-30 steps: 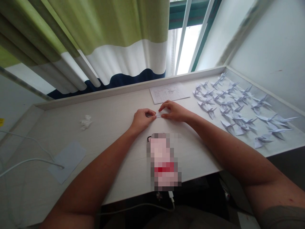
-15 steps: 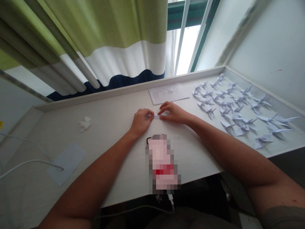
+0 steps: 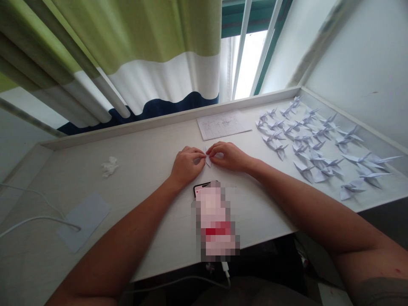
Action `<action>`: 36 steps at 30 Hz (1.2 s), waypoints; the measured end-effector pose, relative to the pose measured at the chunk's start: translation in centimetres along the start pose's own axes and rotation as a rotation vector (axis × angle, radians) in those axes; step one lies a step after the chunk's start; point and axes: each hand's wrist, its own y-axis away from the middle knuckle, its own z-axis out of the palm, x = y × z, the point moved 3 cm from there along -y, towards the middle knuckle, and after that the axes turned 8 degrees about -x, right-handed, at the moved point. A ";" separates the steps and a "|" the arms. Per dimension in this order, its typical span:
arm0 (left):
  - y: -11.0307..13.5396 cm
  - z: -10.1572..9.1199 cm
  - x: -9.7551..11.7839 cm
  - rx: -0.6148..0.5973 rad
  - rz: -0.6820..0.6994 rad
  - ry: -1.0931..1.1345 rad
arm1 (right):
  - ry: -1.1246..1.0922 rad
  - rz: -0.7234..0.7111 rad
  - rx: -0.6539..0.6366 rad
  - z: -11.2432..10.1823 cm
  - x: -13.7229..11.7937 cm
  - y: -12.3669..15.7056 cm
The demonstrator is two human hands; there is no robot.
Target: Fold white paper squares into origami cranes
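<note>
One small piece of folded white paper [image 3: 208, 161] is between my hands over the middle of the desk [image 3: 149, 170], a pointed end toward me. My left hand [image 3: 186, 166] pinches it from one side and my right hand [image 3: 232, 157] from the other, probably so both sets of fingertips can steady the creases; they hide much of it. Just beyond lies a printed sheet [image 3: 225, 124]. Nearer me, the phone [image 3: 215, 221] lies between my forearms, likely for easy viewing, its cable [image 3: 225, 268] hanging off the front edge. Origami cranes [image 3: 351, 187] fill the right side, presumably grouped there to leave me elbow room.
</note>
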 end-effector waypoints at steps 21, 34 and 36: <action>0.3 -0.5 1.4 -0.121 0.058 -0.126 | 0.064 -0.031 -0.064 -0.8 1.1 0.3; 0.2 -0.2 1.0 -0.122 0.133 -0.122 | 0.086 -0.136 -0.090 -0.6 1.2 -0.1; 0.1 -0.3 0.9 -0.104 0.110 -0.067 | 0.083 -0.135 -0.094 -0.5 1.2 -0.1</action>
